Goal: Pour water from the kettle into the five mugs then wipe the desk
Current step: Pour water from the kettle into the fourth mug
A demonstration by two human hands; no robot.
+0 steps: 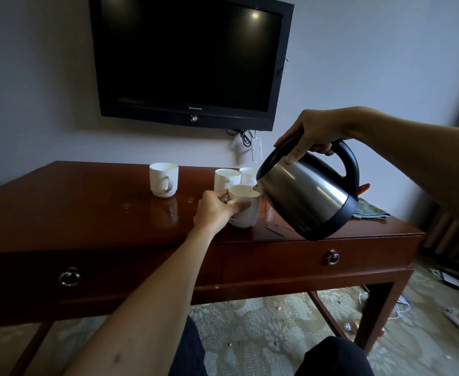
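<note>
Right grip (314, 137) wraps kettle (310, 191) handle; steel, heavy, sloshing. Left grip (217, 210) clamps glazed, slippery mug (246, 210) on counter (87, 202). I'd pour slow.

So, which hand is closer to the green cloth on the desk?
Right. The right hand grips the kettle handle, above and left of the cloth. The left hand holds a mug, farther left.

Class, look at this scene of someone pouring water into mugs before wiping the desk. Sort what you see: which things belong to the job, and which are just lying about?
Belonging to the job:
kettle
held mug
three other mugs visible, e.g.
green cloth
desk

Just lying about:
television
cables on the floor
hanging white power strip
</note>
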